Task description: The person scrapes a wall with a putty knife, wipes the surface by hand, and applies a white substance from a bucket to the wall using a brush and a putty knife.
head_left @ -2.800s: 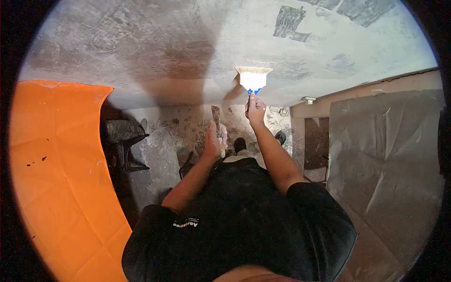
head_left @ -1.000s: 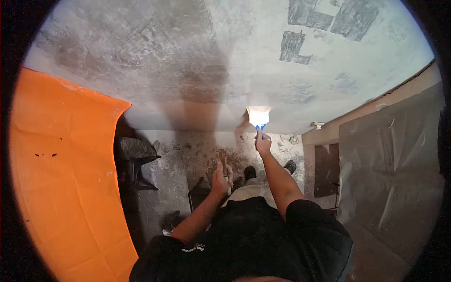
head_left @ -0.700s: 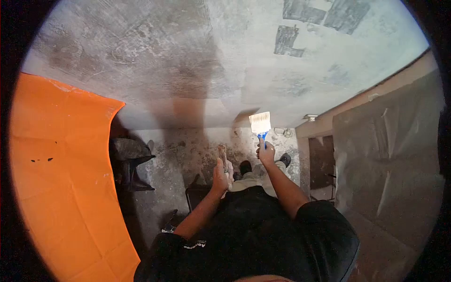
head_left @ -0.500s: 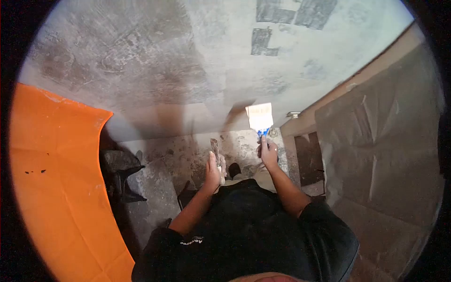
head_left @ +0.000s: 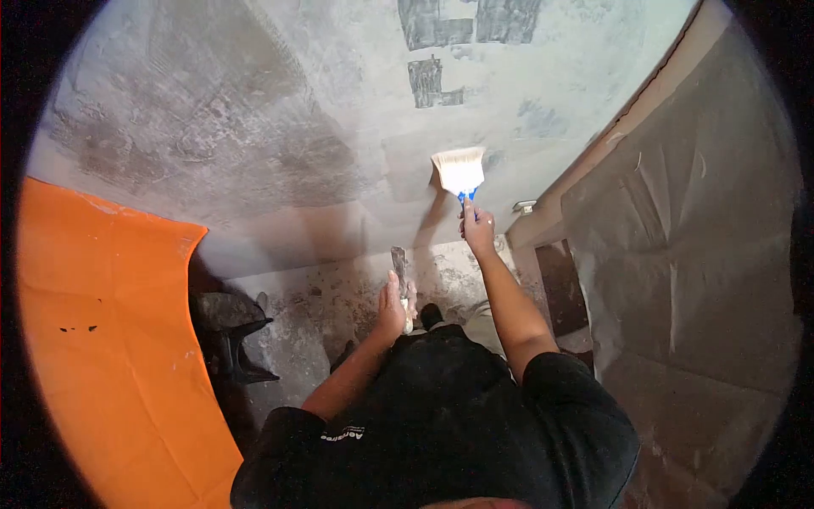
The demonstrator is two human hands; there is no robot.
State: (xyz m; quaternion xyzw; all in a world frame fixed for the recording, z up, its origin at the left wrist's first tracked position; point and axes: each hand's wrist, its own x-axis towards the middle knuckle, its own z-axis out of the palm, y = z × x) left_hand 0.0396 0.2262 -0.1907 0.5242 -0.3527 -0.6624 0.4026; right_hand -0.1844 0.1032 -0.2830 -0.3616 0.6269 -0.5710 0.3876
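Note:
A wide paintbrush with pale bristles and a blue handle is gripped in my right hand. Its bristles point up, overlapping the lower part of the grey, patchy plastered wall. Close in front of my body, my left hand is closed around a narrow putty knife, its stained flat blade pointing toward the wall and its pale handle partly hidden by my fingers.
An orange sheet hangs at the left, beside dark equipment on the dusty floor. Brown-grey covering paper spans the right side. A small metal fitting sits low near the wall's right corner.
My right hand has reached up and forward with the paintbrush, bringing the bristles over the wall. The left hand keeps hold of the putty knife, and the view has shifted slightly.

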